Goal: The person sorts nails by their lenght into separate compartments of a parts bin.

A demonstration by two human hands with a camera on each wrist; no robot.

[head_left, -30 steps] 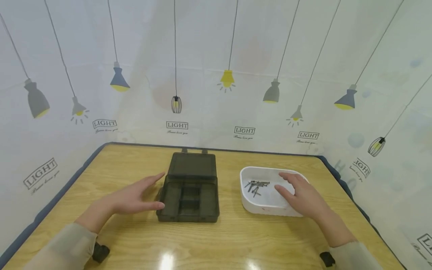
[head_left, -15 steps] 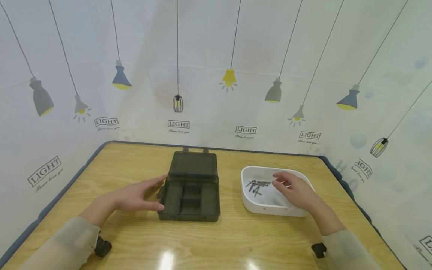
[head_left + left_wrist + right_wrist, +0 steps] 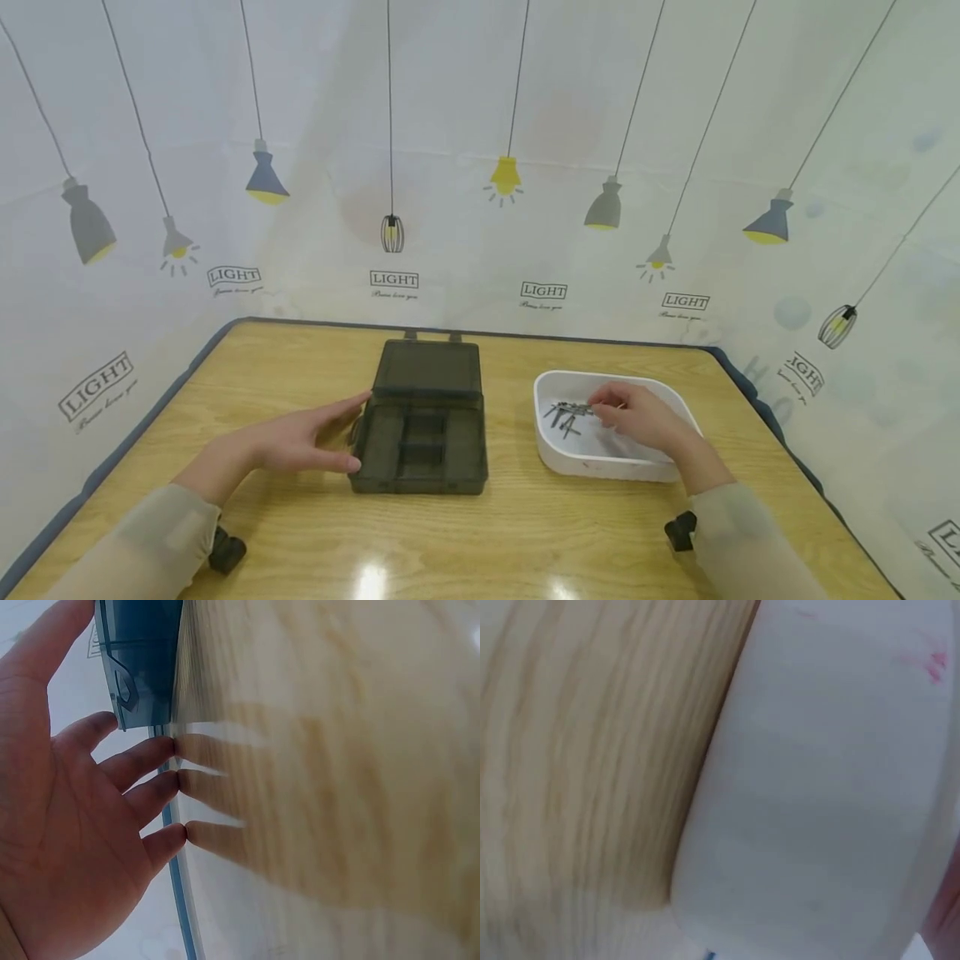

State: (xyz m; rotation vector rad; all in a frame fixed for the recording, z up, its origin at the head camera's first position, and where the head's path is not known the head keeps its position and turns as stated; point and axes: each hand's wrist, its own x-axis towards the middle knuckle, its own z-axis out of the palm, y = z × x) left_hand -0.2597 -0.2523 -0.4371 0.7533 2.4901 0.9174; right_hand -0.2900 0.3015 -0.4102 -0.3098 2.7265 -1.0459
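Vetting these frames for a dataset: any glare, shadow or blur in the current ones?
Head: two bright glare spots on the near table, metal pieces too small for fine detail; left wrist: dark finger-shaped patches beside the left hand, shadow or reflection unclear, wood grain soft; right wrist: white tray wall looks soft.

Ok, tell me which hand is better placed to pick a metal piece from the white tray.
Right hand, probably: its fingers reach into the white tray, at the metal pieces. The left hand is away beside the dark case.
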